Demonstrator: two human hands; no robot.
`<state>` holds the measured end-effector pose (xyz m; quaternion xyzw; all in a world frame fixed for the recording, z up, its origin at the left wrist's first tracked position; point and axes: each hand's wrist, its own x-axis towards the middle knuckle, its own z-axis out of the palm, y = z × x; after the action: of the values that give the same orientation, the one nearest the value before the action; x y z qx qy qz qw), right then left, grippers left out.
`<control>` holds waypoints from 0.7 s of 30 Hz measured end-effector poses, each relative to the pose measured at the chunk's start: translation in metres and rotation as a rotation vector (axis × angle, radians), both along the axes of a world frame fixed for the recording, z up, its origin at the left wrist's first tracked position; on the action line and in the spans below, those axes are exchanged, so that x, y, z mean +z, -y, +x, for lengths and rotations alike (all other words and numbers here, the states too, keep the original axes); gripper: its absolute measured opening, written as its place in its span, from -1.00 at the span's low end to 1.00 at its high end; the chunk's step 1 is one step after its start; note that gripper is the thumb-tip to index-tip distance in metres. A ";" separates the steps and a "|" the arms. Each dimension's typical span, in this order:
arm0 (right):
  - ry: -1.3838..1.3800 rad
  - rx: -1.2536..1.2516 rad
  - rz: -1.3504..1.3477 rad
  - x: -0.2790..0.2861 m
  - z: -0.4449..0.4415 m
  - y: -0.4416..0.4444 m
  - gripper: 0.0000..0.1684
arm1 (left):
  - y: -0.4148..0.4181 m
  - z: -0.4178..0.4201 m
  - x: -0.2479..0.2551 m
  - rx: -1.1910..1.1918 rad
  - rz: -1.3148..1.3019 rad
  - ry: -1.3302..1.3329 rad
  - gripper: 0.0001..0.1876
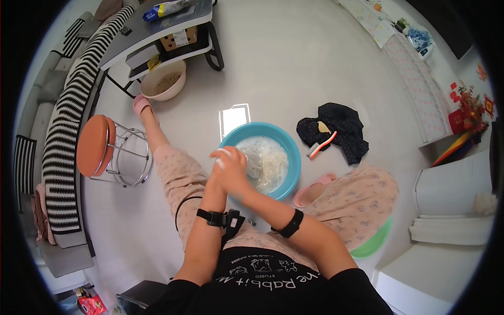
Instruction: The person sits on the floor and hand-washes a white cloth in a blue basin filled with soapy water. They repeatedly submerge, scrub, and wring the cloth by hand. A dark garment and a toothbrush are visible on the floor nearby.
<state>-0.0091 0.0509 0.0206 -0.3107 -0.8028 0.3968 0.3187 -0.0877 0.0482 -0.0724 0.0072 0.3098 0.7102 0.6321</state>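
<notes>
A round turquoise plastic basin (292, 173) stands on the floor between my legs. It holds sudsy water with cream-white cloth (271, 167) in it. Over the basin's left rim my right hand (234, 167) lies across my left hand (217, 173), covering much of it. White patches, foam or cloth, show between the fingers. A greyish-white fold of cloth (254, 162) rises beside the hands; whether either hand grips it is hidden. Right of the basin lies a dark dotted garment (344, 130), with an orange-and-white scrub brush (323, 145) against it and a small yellowish piece (324, 127) on it.
An orange round stool (93, 145) with chrome legs stands at the left. Beyond it, a cream basin (173, 92) sits by a two-tier table (118, 45). A striped sofa (63, 157) lines the left side. Part of something green (374, 242) shows under my right leg.
</notes>
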 end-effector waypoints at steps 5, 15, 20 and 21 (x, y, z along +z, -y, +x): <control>0.233 -0.091 -0.162 0.015 -0.004 -0.006 -0.81 | 0.000 0.016 0.005 0.112 0.030 -0.014 -0.77; 0.218 -0.149 -0.219 0.021 -0.001 -0.005 -0.87 | -0.001 0.010 0.022 0.062 -0.064 0.063 -0.77; 0.185 -0.084 -0.090 0.018 0.001 -0.003 -0.86 | 0.004 0.017 0.040 0.077 -0.208 0.031 -0.73; 0.220 -0.134 -0.154 0.007 -0.002 -0.018 -0.84 | 0.001 0.019 0.045 0.086 -0.288 0.029 -0.72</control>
<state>-0.0114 0.0694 0.0273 -0.4289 -0.7774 0.3986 0.2298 -0.0687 0.0472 -0.0274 -0.1071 0.3991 0.6848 0.6002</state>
